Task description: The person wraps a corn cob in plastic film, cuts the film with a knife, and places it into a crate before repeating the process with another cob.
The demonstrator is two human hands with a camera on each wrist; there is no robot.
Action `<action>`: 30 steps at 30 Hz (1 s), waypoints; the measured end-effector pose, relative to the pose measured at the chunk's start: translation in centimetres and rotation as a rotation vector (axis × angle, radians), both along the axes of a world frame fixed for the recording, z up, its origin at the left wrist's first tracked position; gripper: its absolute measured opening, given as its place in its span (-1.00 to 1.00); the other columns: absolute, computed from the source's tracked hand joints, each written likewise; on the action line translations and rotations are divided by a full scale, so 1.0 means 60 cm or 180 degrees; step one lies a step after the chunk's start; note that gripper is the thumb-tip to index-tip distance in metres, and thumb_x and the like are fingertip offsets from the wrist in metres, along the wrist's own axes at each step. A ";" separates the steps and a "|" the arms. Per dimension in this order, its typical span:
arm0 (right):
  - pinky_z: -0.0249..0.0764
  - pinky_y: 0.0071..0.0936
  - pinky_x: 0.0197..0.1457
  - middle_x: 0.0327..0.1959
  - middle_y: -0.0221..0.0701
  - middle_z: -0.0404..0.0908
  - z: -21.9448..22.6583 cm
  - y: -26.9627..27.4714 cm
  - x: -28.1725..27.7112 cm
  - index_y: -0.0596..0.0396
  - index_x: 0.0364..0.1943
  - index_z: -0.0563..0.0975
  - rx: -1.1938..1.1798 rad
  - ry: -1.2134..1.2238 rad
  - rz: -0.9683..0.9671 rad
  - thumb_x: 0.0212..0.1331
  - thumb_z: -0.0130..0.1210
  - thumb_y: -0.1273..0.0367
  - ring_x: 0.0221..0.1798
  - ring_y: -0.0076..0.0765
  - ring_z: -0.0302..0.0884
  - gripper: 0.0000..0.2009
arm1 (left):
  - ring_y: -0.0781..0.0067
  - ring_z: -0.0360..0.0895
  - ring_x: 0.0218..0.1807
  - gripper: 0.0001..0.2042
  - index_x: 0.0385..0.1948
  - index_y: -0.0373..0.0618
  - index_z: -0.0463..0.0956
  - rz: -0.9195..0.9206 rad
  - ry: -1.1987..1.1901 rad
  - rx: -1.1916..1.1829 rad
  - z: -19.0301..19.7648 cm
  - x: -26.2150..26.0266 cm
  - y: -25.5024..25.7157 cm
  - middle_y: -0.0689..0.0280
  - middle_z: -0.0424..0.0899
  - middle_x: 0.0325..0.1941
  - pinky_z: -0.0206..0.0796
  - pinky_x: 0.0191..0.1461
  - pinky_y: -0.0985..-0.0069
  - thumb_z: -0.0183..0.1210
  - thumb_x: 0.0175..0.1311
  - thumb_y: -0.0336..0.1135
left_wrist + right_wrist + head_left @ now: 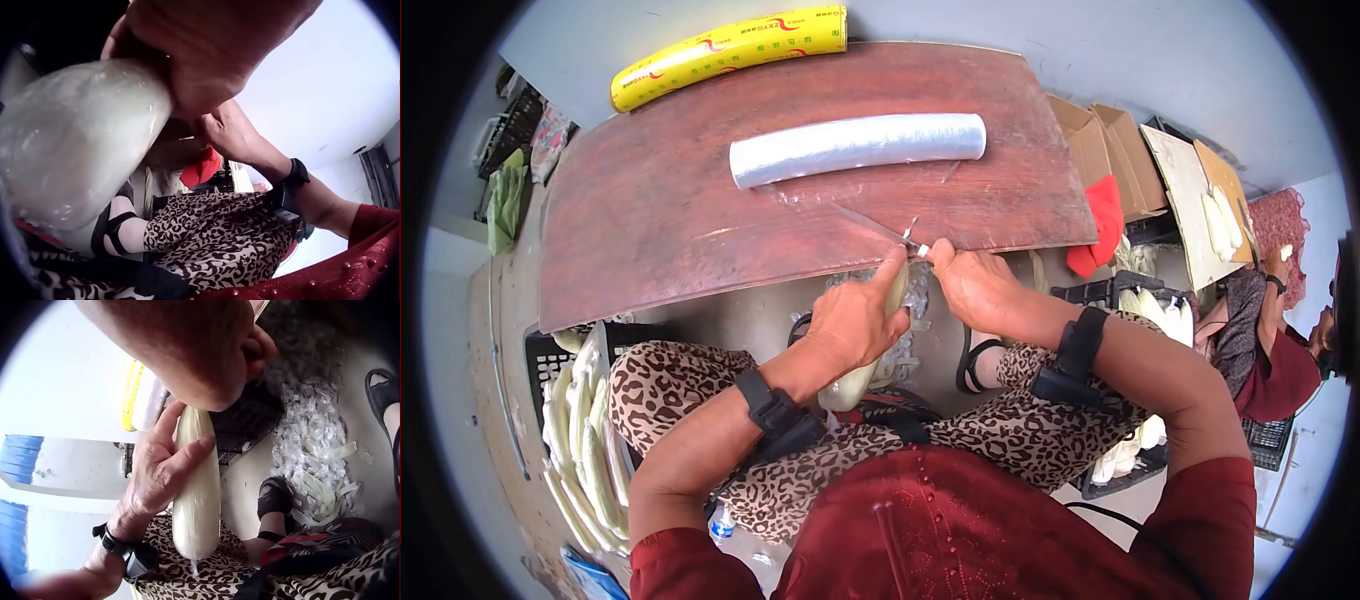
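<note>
Gripped in the left hand (855, 322), the corn (197, 487) hangs below the desk (650, 230) edge, while the right hand (975, 285) pinches film (870, 225) taut from the roll (858, 148) for wrapping.

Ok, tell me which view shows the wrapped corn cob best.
The right wrist view: the corn cob shows nearly whole, gripped by the left hand. The left wrist view shows it close up, blurred and cropped. In the head view the hands hide most of it.
</note>
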State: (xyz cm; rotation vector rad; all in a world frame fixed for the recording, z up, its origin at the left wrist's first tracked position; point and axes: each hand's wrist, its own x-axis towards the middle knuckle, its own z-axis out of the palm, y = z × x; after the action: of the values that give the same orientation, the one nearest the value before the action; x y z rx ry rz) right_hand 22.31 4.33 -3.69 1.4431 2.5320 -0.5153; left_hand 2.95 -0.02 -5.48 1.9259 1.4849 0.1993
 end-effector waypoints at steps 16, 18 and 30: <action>0.42 0.10 -0.32 -0.51 0.06 0.56 0.015 -0.057 0.066 0.23 -0.17 0.26 -0.0040 0.0001 -0.0220 0.32 -0.11 0.38 -0.37 0.29 0.55 -0.82 | -0.13 0.62 -0.16 -0.25 0.40 0.02 0.05 -0.0394 0.0349 0.0095 0.014 -0.015 0.006 -0.05 0.67 -0.25 0.45 -0.06 0.09 0.18 0.14 -0.14; 0.41 0.09 -0.31 -0.50 0.02 0.56 0.020 -0.068 0.082 0.21 -0.17 0.28 -0.0119 -0.0051 -0.0336 0.30 -0.10 0.41 -0.37 0.26 0.54 -0.85 | -0.14 0.61 -0.16 -0.24 0.41 0.05 0.04 -0.0396 0.0334 0.0125 0.007 -0.018 0.006 -0.07 0.66 -0.24 0.44 -0.05 0.08 0.18 0.14 -0.13; 0.40 0.15 -0.32 -0.49 0.05 0.58 0.007 -0.045 0.089 0.17 -0.18 0.29 0.0516 0.0435 -0.0648 0.27 0.00 0.36 -0.36 0.26 0.56 -0.80 | -0.19 0.59 -0.14 -0.22 0.42 0.04 -0.01 -0.0431 0.0115 0.0130 -0.002 -0.044 -0.004 -0.12 0.65 -0.22 0.41 -0.01 0.08 0.18 0.16 -0.11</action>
State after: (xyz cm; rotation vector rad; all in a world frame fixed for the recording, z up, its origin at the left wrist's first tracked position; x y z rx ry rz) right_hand 27.67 1.62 -3.30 1.7949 2.5981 -0.4628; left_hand 0.34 -0.28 -5.60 2.0642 1.3768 0.1351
